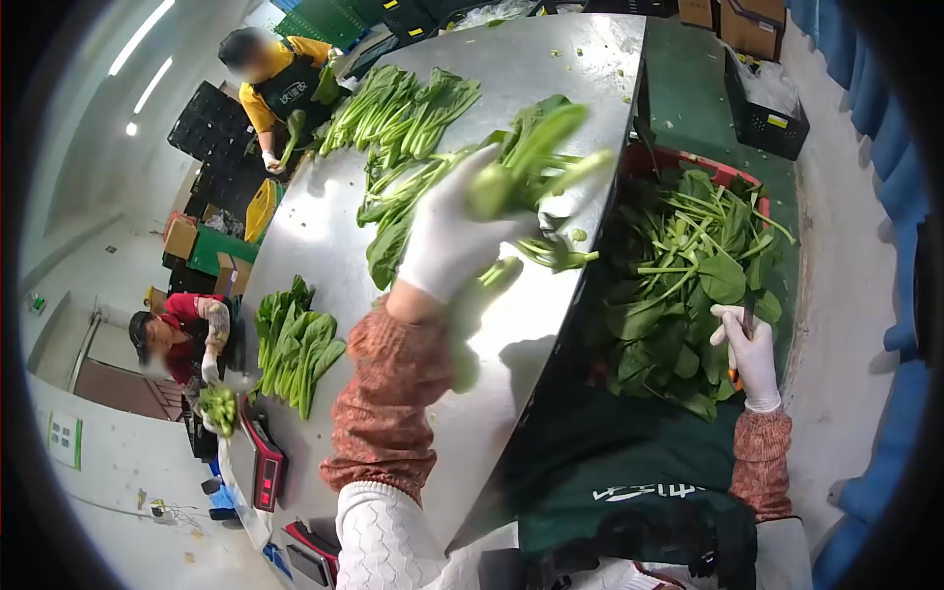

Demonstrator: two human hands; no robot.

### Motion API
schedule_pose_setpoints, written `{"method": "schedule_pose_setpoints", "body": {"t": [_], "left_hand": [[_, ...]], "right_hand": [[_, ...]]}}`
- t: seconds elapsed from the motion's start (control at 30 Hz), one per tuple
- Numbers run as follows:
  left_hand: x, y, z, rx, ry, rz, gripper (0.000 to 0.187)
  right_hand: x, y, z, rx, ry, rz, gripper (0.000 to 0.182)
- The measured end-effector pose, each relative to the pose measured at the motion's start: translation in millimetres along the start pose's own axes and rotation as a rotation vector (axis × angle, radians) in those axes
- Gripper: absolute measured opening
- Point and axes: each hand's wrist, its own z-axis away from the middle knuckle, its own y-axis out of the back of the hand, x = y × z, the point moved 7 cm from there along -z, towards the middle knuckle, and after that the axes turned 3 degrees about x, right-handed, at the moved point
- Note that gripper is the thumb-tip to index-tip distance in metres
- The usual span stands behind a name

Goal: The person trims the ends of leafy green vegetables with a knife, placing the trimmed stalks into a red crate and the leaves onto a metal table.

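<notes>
My left hand (454,231), in a white glove, is closed on a leafy green vegetable (492,189) above the metal table (511,369). The vegetable's stem is blurred by motion, and leaves behind it overlap with the pile. Under and beyond this hand lie loose leafy greens (388,221) with long pale stems. My right hand (749,356), also gloved, is closed around a small knife (749,317) with a dark blade and a bit of orange at the handle. It is beside a heap of leafy greens (678,275) in a red crate (723,167).
Across the table, one person (285,93) handles greens; another (192,339) holds a bunch near a red scale (264,460). Bunched greens (297,349) lie near the table's left edge. A black crate (767,113) with plastic bags stands on the floor.
</notes>
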Motion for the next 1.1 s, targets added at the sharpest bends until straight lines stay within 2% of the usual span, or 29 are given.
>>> {"method": "schedule_pose_setpoints", "body": {"t": [0.03,0.1,0.13,0.17,0.23,0.27,0.3,0.37,0.43,0.57,0.63,0.67,0.7,0.73,0.77,0.8,0.83,0.87,0.9,1.03,1.1], "left_hand": [[6.8,-17.2,4.7,-0.009,-0.118,-0.071,0.087],[3.3,-20.6,1.3,0.049,-0.120,-0.041,0.094],[-20.5,-16.5,-1.4,0.044,0.058,0.038,0.087],[-26.4,-8.6,-0.5,0.129,-0.016,-0.169,0.068],[-66.5,-16.8,11.2,-0.026,0.096,-0.459,0.039],[-72.7,-28.9,23.1,-0.096,0.080,-0.630,0.030],[-71.8,-44.1,33.7,-0.165,0.067,-0.801,0.027],[-120.0,-67.5,49.4,-0.355,0.279,-0.813,0.022],[-170.7,-83.5,69.9,-0.180,0.228,-0.823,0.015],[-174.4,-71.5,79.1,-0.066,0.199,-0.827,0.009],[-153.8,-46.0,80.0,0.037,0.207,-0.753,0.011],[-145.9,-29.3,78.6,0.155,0.172,-0.699,0.013],[-124.5,-10.4,76.3,0.225,0.099,-0.526,0.018],[-95.9,12.7,78.6,0.320,0.229,-0.218,0.021],[-57.4,29.3,69.5,0.285,0.139,-0.017,0.023],[-22.1,39.3,64.4,0.177,0.220,0.100,0.023],[-16.7,36.7,68.8,0.136,0.441,0.463,0.024],[-8.4,31.9,65.9,0.059,0.402,0.546,0.028],[-16.8,23.2,67.1,-0.006,0.402,0.613,0.033],[-4.1,-27.7,69.0,-0.130,0.416,0.724,0.038],[4.7,-51.5,73.5,-0.168,0.417,0.717,0.039]], "right_hand": [[-2.9,-1.2,0.5,0.012,0.006,-0.006,0.024],[2.0,7.3,5.2,0.029,-0.006,0.005,0.024],[5.5,11.7,6.8,0.037,-0.012,0.012,0.025],[7.9,14.8,7.1,0.044,-0.011,0.016,0.026],[22.9,23.3,8.2,0.072,-0.052,0.034,0.026],[32.5,26.2,8.3,0.080,-0.059,0.033,0.026],[38.8,25.6,8.7,0.086,-0.066,0.033,0.026],[40.8,16.3,10.8,0.065,-0.085,0.043,0.026],[33.1,3.3,13.5,0.040,-0.096,0.059,0.025],[35.1,-10.8,12.9,-0.012,-0.067,0.094,0.023],[44.1,-13.8,10.9,-0.020,-0.078,0.140,0.023],[46.8,-18.4,6.6,-0.035,-0.069,0.126,0.023],[51.7,-19.9,5.5,-0.047,-0.077,0.117,0.023],[38.0,-28.3,6.1,-0.076,-0.103,0.132,0.021],[37.1,-38.7,-2.8,-0.100,0.110,0.084,0.019],[13.6,-49.3,-2.2,-0.135,0.035,0.157,0.019],[-5.0,-56.1,-4.9,-0.161,0.152,0.190,0.020],[-27.9,-68.3,-9.3,-0.155,0.261,0.102,0.022],[-53.3,-75.8,-11.7,-0.158,0.326,0.143,0.026],[-159.3,-95.9,0.5,-0.151,0.787,0.448,0.036],[-181.4,-97.8,5.1,-0.089,0.916,0.548,0.037]]}}
